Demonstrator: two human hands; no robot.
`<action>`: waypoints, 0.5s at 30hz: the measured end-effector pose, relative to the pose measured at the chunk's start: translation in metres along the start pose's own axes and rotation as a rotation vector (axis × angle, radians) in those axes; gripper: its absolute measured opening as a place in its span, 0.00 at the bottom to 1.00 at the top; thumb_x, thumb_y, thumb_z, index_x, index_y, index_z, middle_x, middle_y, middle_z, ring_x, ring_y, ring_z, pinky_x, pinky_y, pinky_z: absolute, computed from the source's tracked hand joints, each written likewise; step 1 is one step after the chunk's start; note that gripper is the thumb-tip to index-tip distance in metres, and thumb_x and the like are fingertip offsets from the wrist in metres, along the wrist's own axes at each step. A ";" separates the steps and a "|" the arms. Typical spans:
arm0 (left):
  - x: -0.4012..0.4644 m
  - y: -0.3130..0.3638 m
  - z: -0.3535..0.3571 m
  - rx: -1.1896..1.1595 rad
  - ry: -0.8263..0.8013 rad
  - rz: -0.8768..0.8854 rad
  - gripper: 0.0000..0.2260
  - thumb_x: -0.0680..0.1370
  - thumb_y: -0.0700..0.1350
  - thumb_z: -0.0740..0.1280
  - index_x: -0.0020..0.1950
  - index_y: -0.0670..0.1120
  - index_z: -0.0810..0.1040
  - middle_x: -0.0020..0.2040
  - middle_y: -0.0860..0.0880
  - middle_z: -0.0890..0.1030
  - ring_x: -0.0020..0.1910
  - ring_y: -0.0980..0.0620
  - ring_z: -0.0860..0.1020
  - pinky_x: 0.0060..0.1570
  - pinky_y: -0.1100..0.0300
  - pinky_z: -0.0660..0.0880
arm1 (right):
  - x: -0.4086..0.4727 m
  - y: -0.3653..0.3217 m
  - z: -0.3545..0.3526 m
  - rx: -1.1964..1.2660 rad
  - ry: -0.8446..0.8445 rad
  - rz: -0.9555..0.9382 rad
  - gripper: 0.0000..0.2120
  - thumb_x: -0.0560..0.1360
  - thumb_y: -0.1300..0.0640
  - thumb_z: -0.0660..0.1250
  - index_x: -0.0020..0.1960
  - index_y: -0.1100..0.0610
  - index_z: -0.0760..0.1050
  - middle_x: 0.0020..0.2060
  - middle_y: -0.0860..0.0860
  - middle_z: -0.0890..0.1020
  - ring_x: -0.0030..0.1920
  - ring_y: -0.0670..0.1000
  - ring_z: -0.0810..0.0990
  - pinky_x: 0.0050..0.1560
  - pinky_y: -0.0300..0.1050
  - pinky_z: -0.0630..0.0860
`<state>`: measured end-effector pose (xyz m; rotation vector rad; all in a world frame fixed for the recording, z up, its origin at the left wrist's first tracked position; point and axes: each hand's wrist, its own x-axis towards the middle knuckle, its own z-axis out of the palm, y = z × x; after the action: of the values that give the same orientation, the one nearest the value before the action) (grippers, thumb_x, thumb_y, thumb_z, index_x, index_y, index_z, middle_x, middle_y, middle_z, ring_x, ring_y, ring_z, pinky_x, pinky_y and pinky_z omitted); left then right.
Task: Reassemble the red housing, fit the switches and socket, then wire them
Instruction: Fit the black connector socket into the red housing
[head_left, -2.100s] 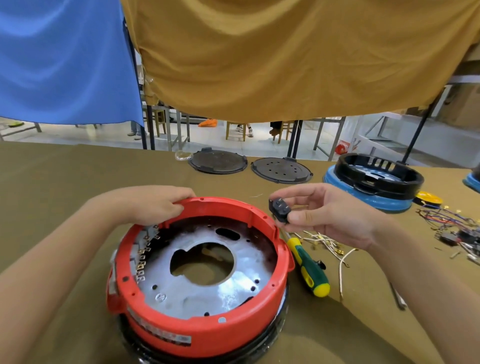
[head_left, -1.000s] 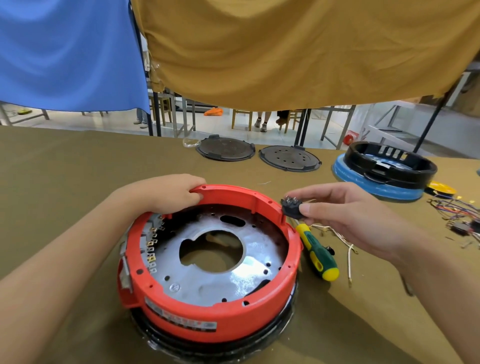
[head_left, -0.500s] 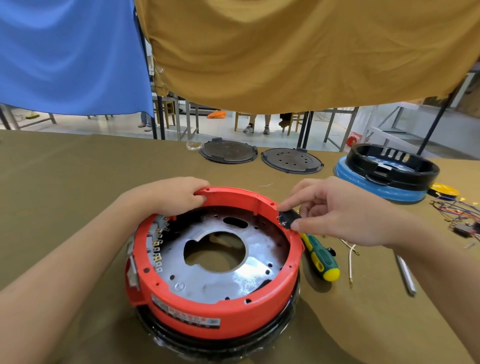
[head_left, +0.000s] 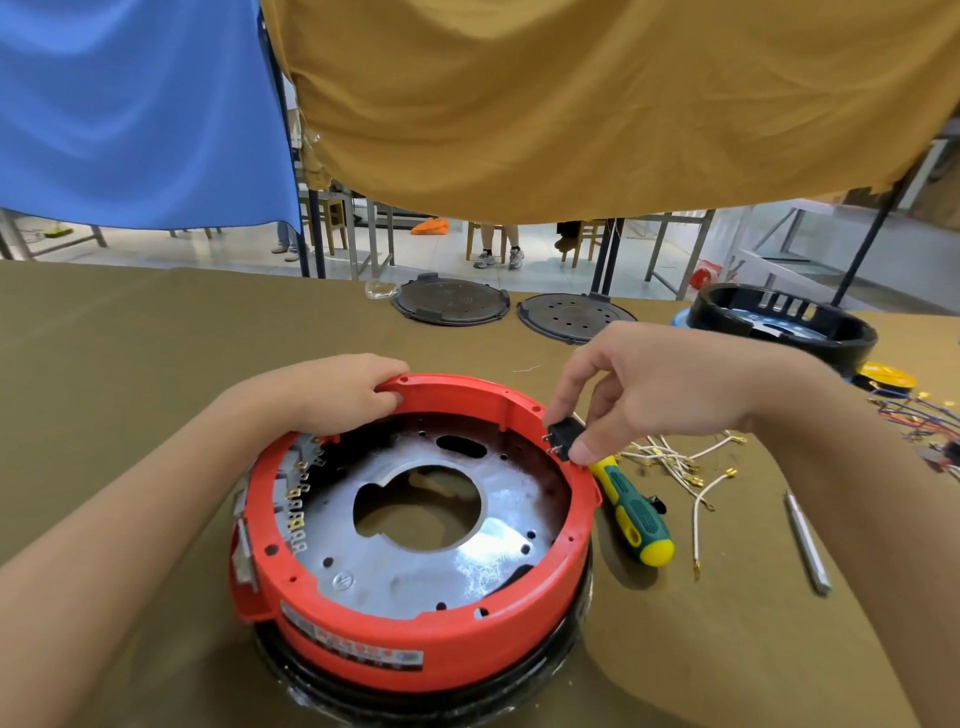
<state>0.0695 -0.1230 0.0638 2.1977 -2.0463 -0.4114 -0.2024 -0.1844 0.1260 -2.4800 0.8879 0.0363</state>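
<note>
Step in hand, judged: seating small black socket (head_left: 562, 435) into right side of red housing (head_left: 415, 525) rim.

Left hand (head_left: 332, 395): curled over far rim of housing, gripping and steadying it. Right hand (head_left: 660, 389): pinching socket between thumb and forefinger, metal pins facing inward, body touching rim wall.

Housing: upside down on tabletop (head_left: 130, 364), bright metal plate exposed inside, row of terminals along left inner wall.

Recommended: keep left grip firm against sideways push; hold socket square to its cut-out, pins pointing into housing; press evenly until flush, no tilting. Cut-out itself hidden behind fingers; fit not verifiable.

Screwdriver (head_left: 631, 512) just beside housing; loose wires (head_left: 675, 462) near, unattached.
</note>
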 end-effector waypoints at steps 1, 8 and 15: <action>0.000 0.000 0.000 0.002 0.000 0.000 0.07 0.84 0.46 0.58 0.52 0.47 0.74 0.48 0.47 0.78 0.45 0.49 0.77 0.49 0.52 0.74 | 0.000 0.001 0.000 0.024 -0.012 -0.007 0.11 0.70 0.56 0.77 0.51 0.46 0.82 0.34 0.39 0.85 0.37 0.40 0.83 0.43 0.39 0.73; 0.002 -0.002 0.001 -0.003 0.012 0.017 0.06 0.83 0.45 0.58 0.51 0.48 0.74 0.46 0.48 0.78 0.42 0.51 0.76 0.39 0.59 0.71 | 0.002 0.014 -0.001 0.172 -0.029 -0.022 0.12 0.69 0.58 0.78 0.51 0.49 0.83 0.35 0.50 0.86 0.37 0.45 0.84 0.44 0.41 0.71; 0.001 -0.002 0.001 0.007 0.011 0.016 0.06 0.83 0.45 0.58 0.51 0.47 0.74 0.47 0.47 0.78 0.45 0.47 0.77 0.51 0.49 0.74 | 0.002 0.012 -0.003 0.203 -0.046 -0.015 0.12 0.70 0.61 0.77 0.52 0.54 0.82 0.36 0.53 0.87 0.40 0.51 0.87 0.41 0.36 0.79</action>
<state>0.0710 -0.1239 0.0624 2.1811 -2.0612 -0.3905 -0.2081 -0.1952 0.1232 -2.2875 0.8121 -0.0022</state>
